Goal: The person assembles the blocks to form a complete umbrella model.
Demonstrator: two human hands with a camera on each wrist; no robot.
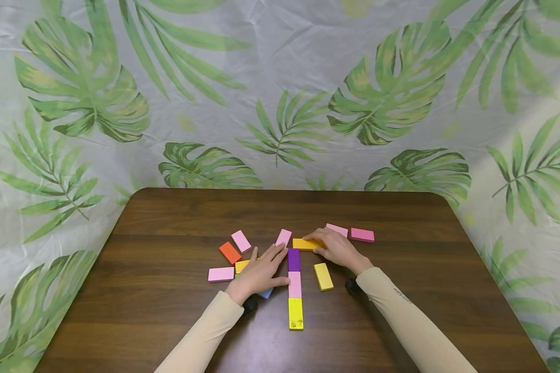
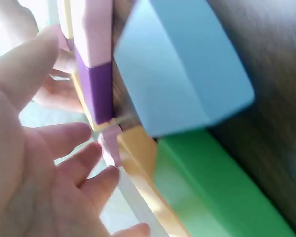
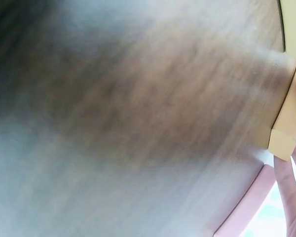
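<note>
Purple (image 1: 294, 260), pink (image 1: 294, 285) and bright yellow (image 1: 296, 314) blocks lie end to end in a column. Across its far end lies an orange-yellow block (image 1: 301, 244); my right hand (image 1: 339, 249) pinches it near its right end, thumb on the near side. My left hand (image 1: 260, 275) stretches its spread fingers beside the column, with fingertips close to the purple block and a pale pink block (image 1: 283, 237). Under and around that palm sit a blue block (image 2: 182, 69), a green block (image 2: 212, 182) and a yellow-orange block (image 1: 240, 266), partly hidden in the head view.
An orange-red block (image 1: 230, 253) and two pink blocks, one farther back (image 1: 241, 241), lie left of the left hand. A pale yellow block (image 1: 323, 276) rests right of the column. Beyond the right hand are a pink block (image 1: 337, 229) and a magenta block (image 1: 362, 235).
</note>
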